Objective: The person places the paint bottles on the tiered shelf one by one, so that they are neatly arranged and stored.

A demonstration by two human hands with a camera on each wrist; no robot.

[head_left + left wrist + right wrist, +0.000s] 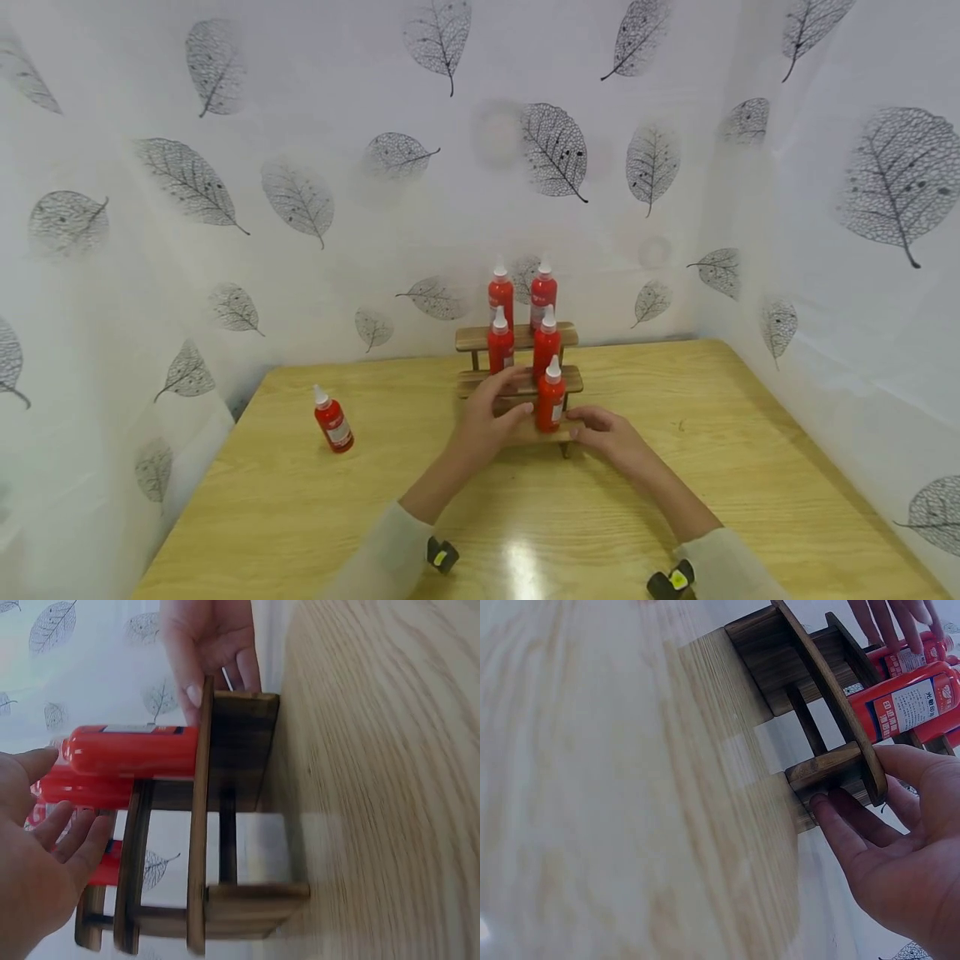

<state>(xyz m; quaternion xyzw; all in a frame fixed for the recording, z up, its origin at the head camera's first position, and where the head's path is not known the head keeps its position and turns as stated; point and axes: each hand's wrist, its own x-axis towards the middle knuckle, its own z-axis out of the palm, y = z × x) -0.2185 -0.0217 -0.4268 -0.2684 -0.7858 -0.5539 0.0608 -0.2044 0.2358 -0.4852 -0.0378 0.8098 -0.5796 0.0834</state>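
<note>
A three-step wooden rack (472, 383) carries several red bottles with white pointed caps. On its lowest step, towards the right end, one red bottle (551, 406) stands upright. My right hand (618, 442) holds the right end of that step, its thumb and fingers on either side of the wood in the right wrist view. Over the left part of the same step reaches my left hand (487, 421), fingers spread and holding nothing. In the left wrist view, the left hand (37, 855) lies apart from the front bottle (142, 752).
Another red bottle (334, 426) stands alone on the left of the wooden table (300, 517). Two bottles stand on each of the rack's upper steps. A white curtain (337, 83) with leaf prints hangs close behind the rack and along both sides.
</note>
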